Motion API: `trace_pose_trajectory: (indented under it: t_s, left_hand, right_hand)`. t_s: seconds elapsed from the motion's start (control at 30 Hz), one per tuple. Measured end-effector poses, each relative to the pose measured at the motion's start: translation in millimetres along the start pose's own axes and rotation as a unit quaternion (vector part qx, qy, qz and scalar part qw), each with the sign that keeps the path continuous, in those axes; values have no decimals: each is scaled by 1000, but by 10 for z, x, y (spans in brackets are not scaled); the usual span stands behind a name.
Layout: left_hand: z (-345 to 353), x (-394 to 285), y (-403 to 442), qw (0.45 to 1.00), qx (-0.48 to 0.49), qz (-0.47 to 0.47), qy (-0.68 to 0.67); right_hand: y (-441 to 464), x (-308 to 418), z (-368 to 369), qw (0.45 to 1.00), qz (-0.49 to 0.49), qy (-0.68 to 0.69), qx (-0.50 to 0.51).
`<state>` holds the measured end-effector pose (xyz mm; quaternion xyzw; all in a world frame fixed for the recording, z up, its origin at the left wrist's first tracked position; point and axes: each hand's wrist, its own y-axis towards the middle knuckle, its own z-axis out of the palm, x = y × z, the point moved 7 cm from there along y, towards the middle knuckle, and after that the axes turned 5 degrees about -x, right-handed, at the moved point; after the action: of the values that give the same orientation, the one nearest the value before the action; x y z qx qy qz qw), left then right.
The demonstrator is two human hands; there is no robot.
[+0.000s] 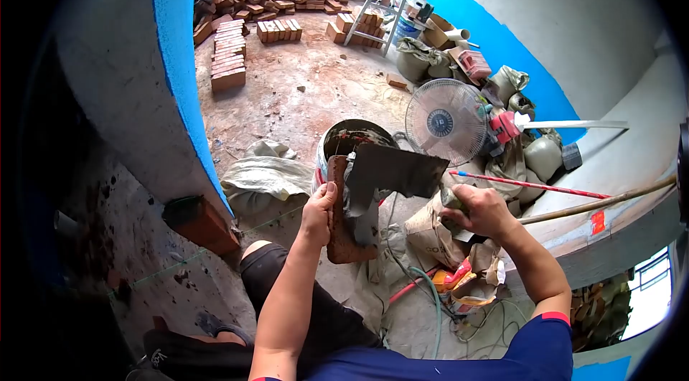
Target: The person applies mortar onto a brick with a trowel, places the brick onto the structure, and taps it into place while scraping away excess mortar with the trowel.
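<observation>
My left hand (319, 212) is closed around a red brick (341, 241), held upright in front of me. Grey mortar (364, 227) sticks to the brick's right-hand face. My right hand (482, 209) grips the handle of a trowel, its fingers wrapped round it. The wide dark blade (405, 169) points left and reaches over the mortar at the brick's upper part; whether it touches there I cannot tell. Just behind the brick stands a bucket (323, 151), partly hidden by the blade and brick.
A mortar-topped brick piece (204, 227) stands at the wall end, with a green string (280, 219) near it. A fan (446, 121), sacks (542, 155) and poles (545, 186) crowd the right. Stacked bricks (228, 54) and a step ladder (384, 4) are farther back. Cables and a hose (434, 302) lie below.
</observation>
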<state>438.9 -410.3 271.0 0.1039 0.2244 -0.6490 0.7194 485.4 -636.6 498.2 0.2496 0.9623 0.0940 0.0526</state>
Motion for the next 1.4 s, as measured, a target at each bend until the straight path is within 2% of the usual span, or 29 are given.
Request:
trace_pose_trajectory:
  t_s: [0.07, 0.13, 0.17, 0.23, 0.3, 0.4, 0.53, 0.63, 0.7, 0.73, 0.77, 0.83, 0.9, 0.93, 1.1, 1.17, 1.2, 1.23, 1.3, 1.37, 1.4]
  left_hand:
    - [50, -47, -53, 1000, -10, 5, 2]
    - [75, -103, -96, 1000, -19, 9, 5]
    - [96, -134, -109, 1000, -5, 18, 13]
    - [101, -151, -118, 999, 9, 24, 19]
    - [95, -149, -115, 999, 13, 26, 41]
    - [193, -171, -134, 998, -43, 24, 46]
    - [-19, -41, 1, 995, -33, 22, 93]
    - [-34, -22, 52, 995, -48, 36, 77]
    - [-97, 2, 62, 996, -73, 25, 50]
    - [-91, 5, 64, 996, -82, 22, 34]
    - [-85, 20, 73, 995, -91, 20, 21]
    - [-70, 15, 99, 995, -93, 21, 10]
    - [-77, -4, 112, 993, -114, 34, 18]
    - [-97, -8, 118, 991, -127, 37, 22]
    - [-28, -59, 66, 989, -139, 51, -30]
    - [-72, -55, 89, 989, -125, 56, -64]
    - [-119, -38, 124, 987, -123, 63, -76]
    - [-133, -43, 127, 987, -125, 62, -78]
    - [-155, -32, 132, 987, -127, 48, -80]
    - [-181, -31, 125, 986, -135, 45, -85]
    - [-185, -39, 118, 985, -137, 49, -94]
  right_hand:
    - [62, -3, -22, 1000, 5, 5, -5]
    - [109, -54, 13, 991, 80, 96, 46]
    - [142, -68, 16, 991, 82, 97, 48]
    - [186, -112, 104, 971, 113, 186, 95]
    - [211, -117, 175, 969, 120, 197, 95]
    - [234, -215, 286, 972, 114, 198, 53]
    - [245, -332, 253, 976, 123, 180, -10]
    - [168, -436, 209, 967, 173, 187, -23]
    - [124, -439, 165, 971, 159, 180, -14]
    - [51, -420, 233, 891, 255, 372, 58]
    - [-74, -316, 322, 756, 341, 543, 130]
    - [-108, -130, 322, 735, 354, 547, 185]
    - [-109, -14, 381, 736, 310, 544, 257]
    - [-146, 13, 411, 730, 338, 521, 284]
    - [-170, 147, 426, 753, 340, 457, 330]
    - [-173, 234, 426, 760, 312, 446, 354]
    - [-206, 297, 390, 731, 338, 459, 376]
    - [-228, 292, 406, 729, 339, 459, 377]
    - [-256, 286, 424, 758, 301, 437, 378]
    - [-308, 321, 423, 746, 314, 438, 392]
    - [-313, 333, 422, 764, 294, 425, 386]
